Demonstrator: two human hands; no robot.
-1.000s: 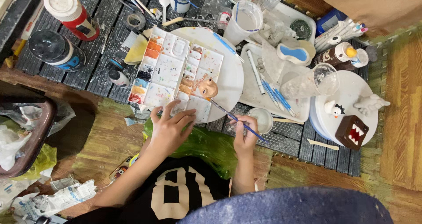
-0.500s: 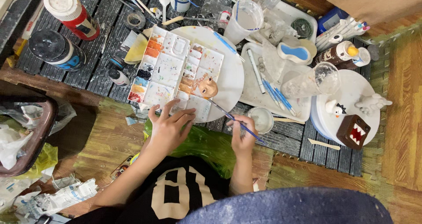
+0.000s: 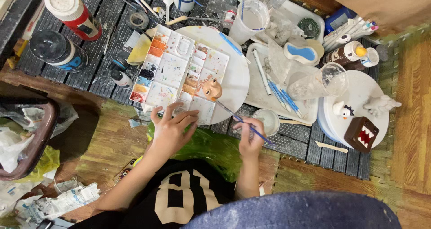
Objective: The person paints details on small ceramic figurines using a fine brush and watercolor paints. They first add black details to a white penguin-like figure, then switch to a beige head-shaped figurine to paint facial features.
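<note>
R hand [image 3: 249, 137] grips brush [image 3: 238, 117], L hand [image 3: 170, 129] on palette [image 3: 179, 74] edge

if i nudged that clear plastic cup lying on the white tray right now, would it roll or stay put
The clear plastic cup lies on its side across the white tray, so it would probably roll, likely curving since it tapers. It looks thin and empty, so likely light and easy to dent. The blue pens beside it might stop it.

Black tee w/ cream numerals, short sleeves, bare forearms.
</note>
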